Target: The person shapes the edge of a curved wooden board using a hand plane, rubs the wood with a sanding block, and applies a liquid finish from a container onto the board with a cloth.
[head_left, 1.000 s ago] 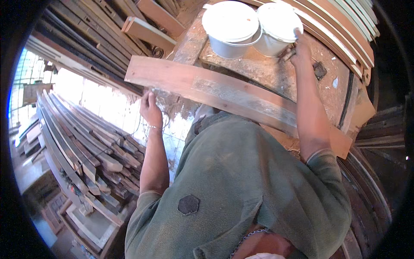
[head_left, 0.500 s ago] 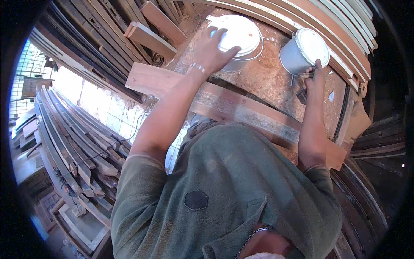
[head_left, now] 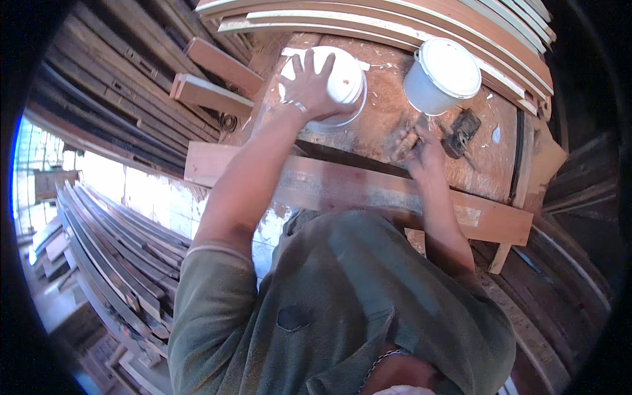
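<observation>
Two buckets (head_left: 431, 92) apart | left hand (head_left: 309, 90) over lid (head_left: 343, 74) | right hand (head_left: 424, 150) near plank (head_left: 355, 189) edge

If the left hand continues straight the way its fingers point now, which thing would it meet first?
Beyond the white lid under it, the left hand would probably meet the long boards first, though its height is unclear.

The left hand (head_left: 309, 89) covers part of the left bucket's lid (head_left: 347, 80), and both forearms (head_left: 247, 174) conceal sections of the plank (head_left: 336, 187). Motion blur obscures the right hand (head_left: 426, 154) and the small brown item (head_left: 404, 142) at it; the item's kind cannot be determined. The upper edge cuts off the stacked boards (head_left: 395, 16).
</observation>
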The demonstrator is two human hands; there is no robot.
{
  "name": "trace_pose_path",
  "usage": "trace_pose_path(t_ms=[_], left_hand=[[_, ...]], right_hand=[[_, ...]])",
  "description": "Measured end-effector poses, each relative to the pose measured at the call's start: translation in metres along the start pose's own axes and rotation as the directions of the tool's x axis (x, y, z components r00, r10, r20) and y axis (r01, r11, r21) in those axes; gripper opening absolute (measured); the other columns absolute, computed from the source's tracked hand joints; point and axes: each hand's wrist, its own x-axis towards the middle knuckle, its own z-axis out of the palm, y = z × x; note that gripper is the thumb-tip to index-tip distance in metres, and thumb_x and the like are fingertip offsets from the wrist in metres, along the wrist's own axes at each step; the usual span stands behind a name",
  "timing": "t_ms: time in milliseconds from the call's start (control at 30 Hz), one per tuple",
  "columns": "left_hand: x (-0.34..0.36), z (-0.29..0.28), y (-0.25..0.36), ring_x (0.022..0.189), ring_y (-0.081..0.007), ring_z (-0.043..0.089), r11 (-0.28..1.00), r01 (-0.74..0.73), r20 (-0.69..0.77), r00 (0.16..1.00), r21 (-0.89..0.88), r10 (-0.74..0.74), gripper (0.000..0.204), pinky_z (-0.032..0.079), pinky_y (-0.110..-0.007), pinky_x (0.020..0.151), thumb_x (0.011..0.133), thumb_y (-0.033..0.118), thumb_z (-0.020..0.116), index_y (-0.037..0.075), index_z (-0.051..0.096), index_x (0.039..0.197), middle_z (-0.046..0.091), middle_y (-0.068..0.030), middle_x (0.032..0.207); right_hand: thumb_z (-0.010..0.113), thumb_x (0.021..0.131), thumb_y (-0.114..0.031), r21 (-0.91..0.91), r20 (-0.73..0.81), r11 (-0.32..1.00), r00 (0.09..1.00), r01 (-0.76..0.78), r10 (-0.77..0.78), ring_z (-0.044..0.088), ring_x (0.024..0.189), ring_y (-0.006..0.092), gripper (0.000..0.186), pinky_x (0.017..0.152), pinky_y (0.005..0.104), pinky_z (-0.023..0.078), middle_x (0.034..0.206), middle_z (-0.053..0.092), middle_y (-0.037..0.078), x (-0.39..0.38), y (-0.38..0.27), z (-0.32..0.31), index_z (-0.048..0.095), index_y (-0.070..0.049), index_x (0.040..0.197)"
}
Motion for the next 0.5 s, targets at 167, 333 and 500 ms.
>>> trace_pose_path(t_ms=[167,333,500], left_hand=[[-0.01,-0.021,-0.047,0.14,-0.0411,0.016,0.826,-0.557,0.074,0.83,0.087,0.553,0.111,0.013,-0.065,0.108,0.049,0.055,0.077,0.026,0.029,0.146,0.02,-0.0157,0.152],[-0.017,-0.008,-0.042,0.139,-0.0404,0.017,0.926,-0.377,-0.041,0.925,0.025,0.378,0.112,0.018,-0.063,0.106,0.051,0.065,0.077,0.018,0.034,0.143,0.021,-0.017,0.151],[-0.031,-0.003,0.006,0.137,-0.0461,0.016,0.994,0.085,-0.051,0.995,-0.067,-0.089,0.116,0.023,-0.064,0.103,0.055,0.069,0.075,0.01,0.03,0.144,0.018,-0.0239,0.149]], right_hand=[[0.054,0.09,-0.016,-0.524,0.13,0.786,0.943,0.327,-0.306,0.059,0.061,0.0179,0.021,0.057,0.0325,0.049,0.076,0.062,0.011,0.013,0.013,0.03,0.062,0.001,0.099],[0.055,0.09,-0.021,-0.832,0.367,0.262,0.839,0.489,-0.401,0.055,0.063,0.0143,0.026,0.061,0.0305,0.045,0.069,0.061,0.009,0.025,0.005,0.047,0.066,0.003,0.093],[0.054,0.089,-0.025,-0.814,0.464,0.196,0.815,0.547,-0.347,0.063,0.073,0.0267,0.03,0.07,0.0378,0.048,0.08,0.064,0.018,0.027,-0.003,0.079,0.066,0.001,0.098]])
